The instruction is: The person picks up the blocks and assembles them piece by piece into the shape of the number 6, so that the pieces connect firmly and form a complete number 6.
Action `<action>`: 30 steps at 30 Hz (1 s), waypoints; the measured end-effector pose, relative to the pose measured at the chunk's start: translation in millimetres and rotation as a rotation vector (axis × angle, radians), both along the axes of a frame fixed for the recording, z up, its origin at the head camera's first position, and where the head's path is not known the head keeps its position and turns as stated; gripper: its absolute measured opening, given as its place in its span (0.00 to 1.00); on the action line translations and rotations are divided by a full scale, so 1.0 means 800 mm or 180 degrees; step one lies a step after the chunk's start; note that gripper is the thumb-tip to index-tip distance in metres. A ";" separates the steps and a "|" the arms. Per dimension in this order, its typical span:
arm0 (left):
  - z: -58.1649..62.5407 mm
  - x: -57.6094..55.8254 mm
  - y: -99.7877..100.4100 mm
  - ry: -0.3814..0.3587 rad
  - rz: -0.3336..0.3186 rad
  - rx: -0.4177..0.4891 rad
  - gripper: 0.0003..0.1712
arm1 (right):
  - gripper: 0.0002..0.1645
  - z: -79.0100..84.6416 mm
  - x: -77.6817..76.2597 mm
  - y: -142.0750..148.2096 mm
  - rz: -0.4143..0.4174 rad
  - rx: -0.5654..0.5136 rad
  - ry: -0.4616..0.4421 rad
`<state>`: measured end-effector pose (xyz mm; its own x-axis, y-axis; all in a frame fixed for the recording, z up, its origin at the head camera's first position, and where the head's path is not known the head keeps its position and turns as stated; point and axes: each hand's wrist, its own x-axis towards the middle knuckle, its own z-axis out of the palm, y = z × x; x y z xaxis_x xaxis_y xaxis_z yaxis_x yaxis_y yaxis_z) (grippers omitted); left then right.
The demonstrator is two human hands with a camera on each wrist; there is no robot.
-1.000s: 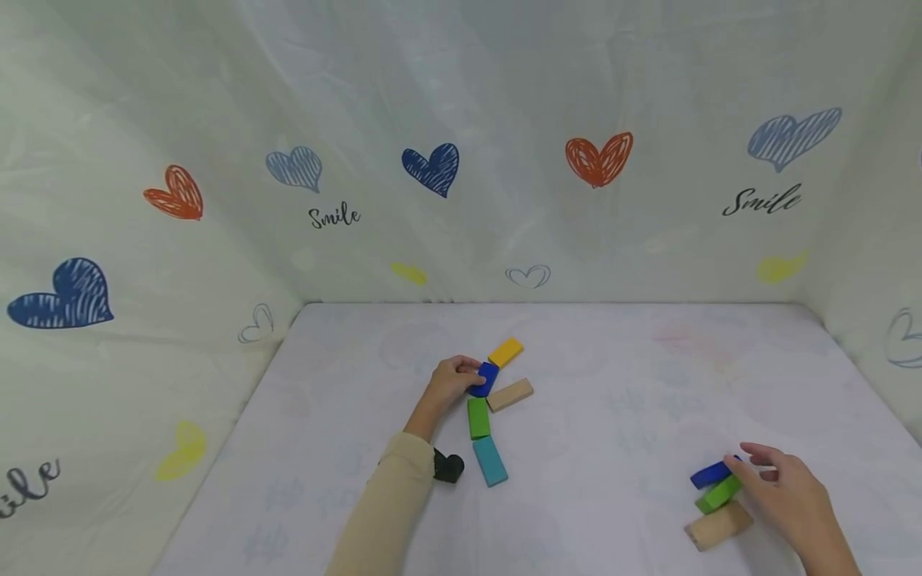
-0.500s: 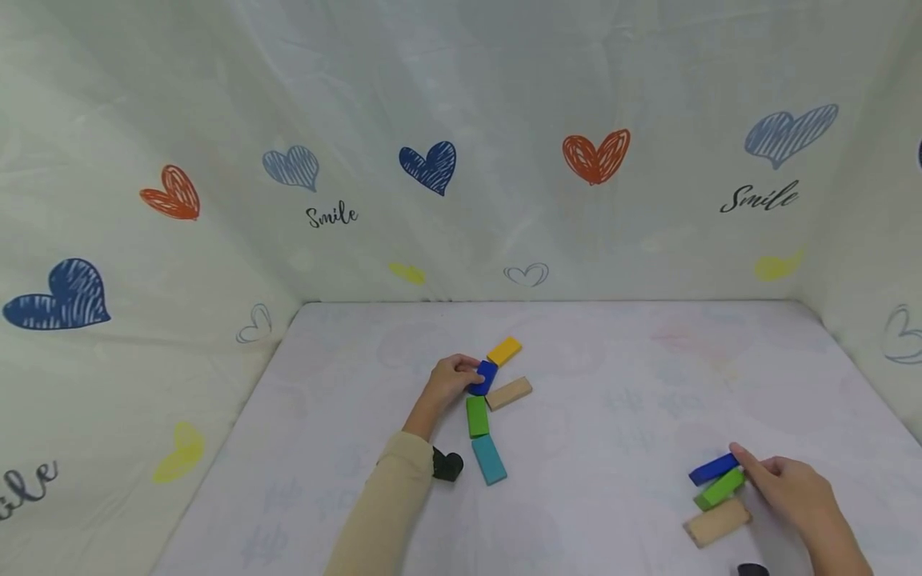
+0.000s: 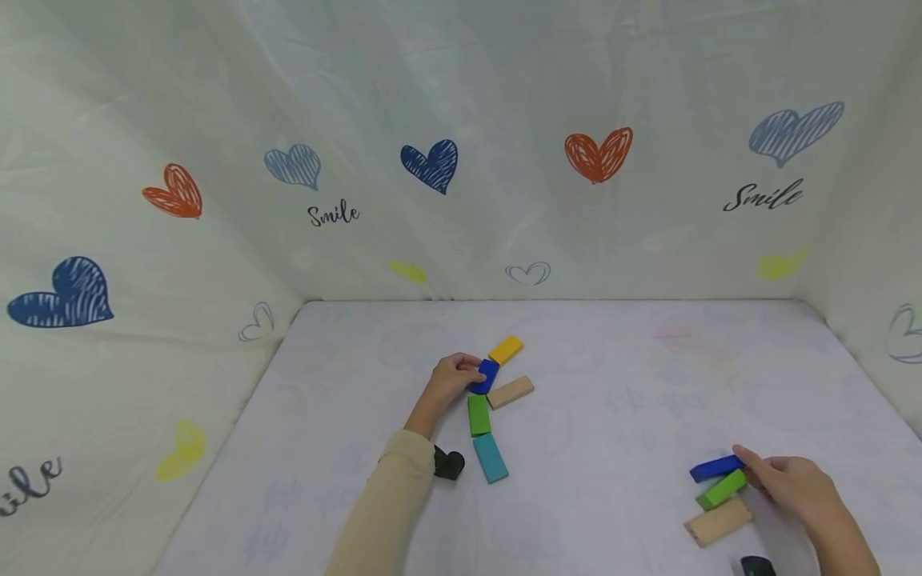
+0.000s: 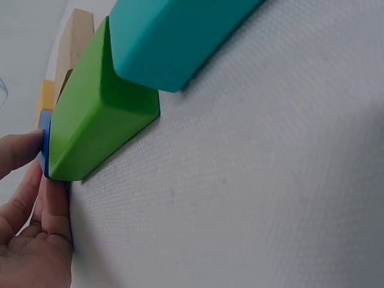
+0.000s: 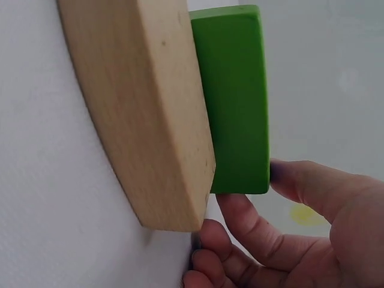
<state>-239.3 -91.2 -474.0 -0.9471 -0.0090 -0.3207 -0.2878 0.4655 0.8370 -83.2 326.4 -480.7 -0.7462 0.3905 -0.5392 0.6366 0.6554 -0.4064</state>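
Observation:
In the head view my left hand (image 3: 448,382) pinches a blue block (image 3: 487,373) between thumb and fingers. That block sits in a crooked row with a yellow block (image 3: 507,350), a plain wooden block (image 3: 511,392), a green block (image 3: 479,416) and a teal block (image 3: 491,458). Over on the right, my right hand (image 3: 795,488) grips the right end of a second blue block (image 3: 713,469). Beside it lie another green block (image 3: 723,490) and a wider wooden block (image 3: 720,522). In the right wrist view the green block (image 5: 234,102) hides this blue one.
A white cloth (image 3: 591,480) with faint prints covers the table. White curtains (image 3: 504,96) printed with hearts enclose its back and sides. Black wrist-worn devices show at the left sleeve (image 3: 403,488) and below the right hand.
My right hand's fingers have closed on the right-hand blue block, which has turned slightly and lies more level. The left hand and its row of blocks stay put.

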 end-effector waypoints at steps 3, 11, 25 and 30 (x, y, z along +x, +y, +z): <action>0.000 -0.001 0.000 0.0005 -0.0013 0.0007 0.16 | 0.49 0.002 0.000 -0.003 -0.0102 0.0006 0.0025; 0.002 -0.001 0.000 -0.0001 -0.0009 0.0039 0.16 | 0.40 0.011 0.000 -0.008 -0.0215 -0.0056 0.0073; 0.001 0.000 -0.003 0.0014 -0.0064 0.0038 0.16 | 0.46 0.005 -0.001 -0.004 -0.0446 -0.0163 0.0532; -0.001 -0.002 -0.002 0.0001 -0.0047 -0.0003 0.16 | 0.44 0.004 -0.008 -0.007 -0.0477 -0.0348 0.0854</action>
